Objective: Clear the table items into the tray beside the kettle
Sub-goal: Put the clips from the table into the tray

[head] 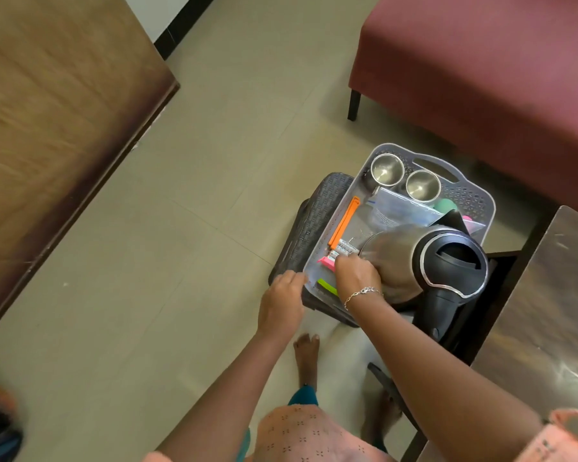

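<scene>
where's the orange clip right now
In the head view, the orange clip lies inside the grey tray along its left wall. It is left of the kettle and just beyond the right hand.

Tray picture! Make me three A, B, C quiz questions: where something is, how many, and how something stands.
1. Where is the orange clip? A in the tray; B on the floor; C on the red seat.
2. How many steel cups are there? A one; B two; C four.
3. How do the cups stand? A upside down; B upright; C stacked.
Answers: 1 A, it lies inside the grey tray. 2 B, two sit side by side. 3 B, their open mouths face up.
</scene>
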`<control>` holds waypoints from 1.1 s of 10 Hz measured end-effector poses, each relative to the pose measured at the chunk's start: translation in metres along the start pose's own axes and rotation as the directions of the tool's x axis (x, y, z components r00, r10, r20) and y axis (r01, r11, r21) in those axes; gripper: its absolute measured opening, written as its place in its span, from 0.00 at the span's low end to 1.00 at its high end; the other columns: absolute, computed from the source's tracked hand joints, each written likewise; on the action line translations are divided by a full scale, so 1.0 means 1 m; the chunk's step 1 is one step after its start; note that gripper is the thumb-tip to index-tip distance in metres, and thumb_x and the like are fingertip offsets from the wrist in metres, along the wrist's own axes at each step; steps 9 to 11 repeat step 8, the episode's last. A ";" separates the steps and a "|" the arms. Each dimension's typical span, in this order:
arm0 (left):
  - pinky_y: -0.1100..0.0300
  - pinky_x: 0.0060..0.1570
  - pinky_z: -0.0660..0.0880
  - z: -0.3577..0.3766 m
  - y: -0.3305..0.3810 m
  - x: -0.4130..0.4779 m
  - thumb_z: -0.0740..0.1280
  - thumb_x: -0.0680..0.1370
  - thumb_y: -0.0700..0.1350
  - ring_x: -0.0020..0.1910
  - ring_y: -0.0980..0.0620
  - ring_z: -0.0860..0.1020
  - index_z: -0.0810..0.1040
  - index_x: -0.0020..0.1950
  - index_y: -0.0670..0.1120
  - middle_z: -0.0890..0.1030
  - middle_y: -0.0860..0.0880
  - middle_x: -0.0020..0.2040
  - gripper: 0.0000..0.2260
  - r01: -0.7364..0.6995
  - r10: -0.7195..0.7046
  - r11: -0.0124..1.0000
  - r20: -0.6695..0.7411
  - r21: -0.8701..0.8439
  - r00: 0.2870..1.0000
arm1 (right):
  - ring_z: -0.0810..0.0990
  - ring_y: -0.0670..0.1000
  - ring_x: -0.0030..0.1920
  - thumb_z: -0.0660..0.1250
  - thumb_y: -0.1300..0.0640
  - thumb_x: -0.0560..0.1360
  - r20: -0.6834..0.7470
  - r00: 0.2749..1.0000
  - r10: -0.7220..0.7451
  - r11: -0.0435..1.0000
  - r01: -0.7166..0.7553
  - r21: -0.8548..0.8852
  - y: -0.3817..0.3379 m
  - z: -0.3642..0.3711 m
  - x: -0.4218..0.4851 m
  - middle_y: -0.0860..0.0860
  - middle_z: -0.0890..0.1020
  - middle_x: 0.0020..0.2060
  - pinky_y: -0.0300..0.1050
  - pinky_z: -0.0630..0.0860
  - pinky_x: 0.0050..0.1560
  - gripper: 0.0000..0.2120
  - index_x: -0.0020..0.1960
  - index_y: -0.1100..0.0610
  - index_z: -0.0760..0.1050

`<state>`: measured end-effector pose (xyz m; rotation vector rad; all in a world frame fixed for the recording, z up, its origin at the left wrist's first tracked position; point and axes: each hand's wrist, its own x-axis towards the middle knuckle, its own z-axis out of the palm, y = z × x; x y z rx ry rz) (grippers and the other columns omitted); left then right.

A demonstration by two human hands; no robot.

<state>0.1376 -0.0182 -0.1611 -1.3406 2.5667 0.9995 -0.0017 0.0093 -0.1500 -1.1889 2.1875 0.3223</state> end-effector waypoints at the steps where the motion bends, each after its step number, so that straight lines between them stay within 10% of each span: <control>1: 0.57 0.51 0.74 -0.001 -0.004 0.001 0.57 0.76 0.30 0.53 0.45 0.78 0.79 0.56 0.40 0.81 0.42 0.52 0.16 0.052 -0.063 0.983 -0.055 -0.178 0.997 | 0.78 0.60 0.58 0.55 0.69 0.77 0.053 0.998 -0.023 0.997 0.027 -0.070 -0.001 0.012 0.012 0.60 0.78 0.58 0.50 0.76 0.52 0.15 0.59 0.62 0.74; 6: 0.54 0.54 0.74 0.010 0.007 0.010 0.57 0.75 0.30 0.55 0.43 0.78 0.77 0.61 0.40 0.80 0.42 0.57 0.18 0.106 -0.105 0.969 0.015 -0.224 0.994 | 0.78 0.61 0.57 0.57 0.66 0.77 0.120 0.991 -0.058 0.995 0.068 -0.078 0.001 0.033 0.008 0.60 0.78 0.56 0.50 0.76 0.53 0.15 0.62 0.58 0.73; 8: 0.56 0.54 0.70 0.005 0.002 -0.026 0.57 0.76 0.35 0.59 0.47 0.72 0.73 0.62 0.45 0.76 0.47 0.58 0.17 0.073 -0.076 0.996 0.067 0.047 0.995 | 0.79 0.61 0.49 0.61 0.69 0.71 -0.176 0.979 -0.098 0.995 0.094 -0.033 0.001 0.022 -0.068 0.63 0.76 0.52 0.49 0.77 0.47 0.17 0.60 0.69 0.70; 11: 0.56 0.54 0.70 0.005 0.002 -0.026 0.57 0.76 0.35 0.59 0.47 0.72 0.73 0.62 0.45 0.76 0.47 0.58 0.17 0.073 -0.076 0.996 0.067 0.047 0.995 | 0.79 0.61 0.49 0.61 0.69 0.71 -0.176 0.979 -0.098 0.995 0.094 -0.033 0.001 0.022 -0.068 0.63 0.76 0.52 0.49 0.77 0.47 0.17 0.60 0.69 0.70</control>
